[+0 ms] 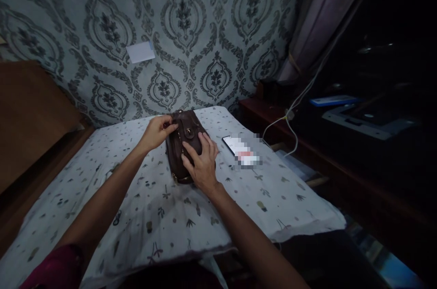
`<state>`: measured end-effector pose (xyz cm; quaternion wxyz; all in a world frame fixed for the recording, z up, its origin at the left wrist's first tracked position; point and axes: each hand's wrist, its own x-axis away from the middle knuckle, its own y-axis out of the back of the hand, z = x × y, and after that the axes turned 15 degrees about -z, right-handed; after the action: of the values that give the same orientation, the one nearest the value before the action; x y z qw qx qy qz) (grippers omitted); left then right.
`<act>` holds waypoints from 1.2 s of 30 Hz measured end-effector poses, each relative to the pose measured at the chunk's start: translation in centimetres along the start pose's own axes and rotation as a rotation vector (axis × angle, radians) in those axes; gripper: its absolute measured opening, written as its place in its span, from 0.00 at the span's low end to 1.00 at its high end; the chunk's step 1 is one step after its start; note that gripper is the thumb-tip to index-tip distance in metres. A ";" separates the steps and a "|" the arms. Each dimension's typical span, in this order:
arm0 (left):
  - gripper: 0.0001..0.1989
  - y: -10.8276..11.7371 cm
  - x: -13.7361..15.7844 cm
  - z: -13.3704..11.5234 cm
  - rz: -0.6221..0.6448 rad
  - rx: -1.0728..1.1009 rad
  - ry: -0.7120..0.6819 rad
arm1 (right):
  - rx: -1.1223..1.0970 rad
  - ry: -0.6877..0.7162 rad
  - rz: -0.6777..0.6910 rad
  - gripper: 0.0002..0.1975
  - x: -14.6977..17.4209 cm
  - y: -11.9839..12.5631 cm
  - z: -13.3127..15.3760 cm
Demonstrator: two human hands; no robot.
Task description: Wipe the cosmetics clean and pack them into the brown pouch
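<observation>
A dark brown leather handbag (186,120) with gold-coloured metal fittings lies on a patterned white cloth. Its front has a flap with a metal clasp, and a metal line that may be a zip or chain runs along its left part. My left hand (159,133) is at the bag's upper left edge, thumb and forefinger closed on it; exactly which part they pinch is hidden. Across the lower right of the bag rests my right hand (204,161), its fingers spread against the leather and apart from the clasp.
A phone (232,147) with a lit, blurred screen lies right of the bag on the white cloth (246,207). A brown panel (30,111) stands at the left. White cables (296,107) hang at the right. Behind is a patterned wall (184,20) bearing a white card (140,52).
</observation>
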<state>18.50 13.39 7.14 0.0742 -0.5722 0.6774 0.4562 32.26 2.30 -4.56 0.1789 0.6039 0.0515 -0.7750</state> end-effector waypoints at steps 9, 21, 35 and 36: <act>0.14 0.9 0.6 -1.4 0.138 -0.131 -0.077 | 0.003 -0.032 0.054 0.18 0.1 0.2 0.0; 0.09 -4.7 -1.3 -5.1 0.123 -0.378 -0.227 | 0.039 -0.078 0.132 0.26 1.2 2.2 0.5; 0.12 -5.6 -1.9 -3.9 -0.033 -0.081 0.031 | 0.055 0.017 0.020 0.20 2.2 1.8 -0.5; 0.12 -5.6 -1.9 -3.8 -0.033 -0.063 0.041 | 0.057 0.019 0.022 0.20 2.2 1.8 -0.5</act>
<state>25.50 12.49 7.51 0.0500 -0.5946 0.6546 0.4641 32.87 0.33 -6.54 0.1698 0.6167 0.0243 -0.7683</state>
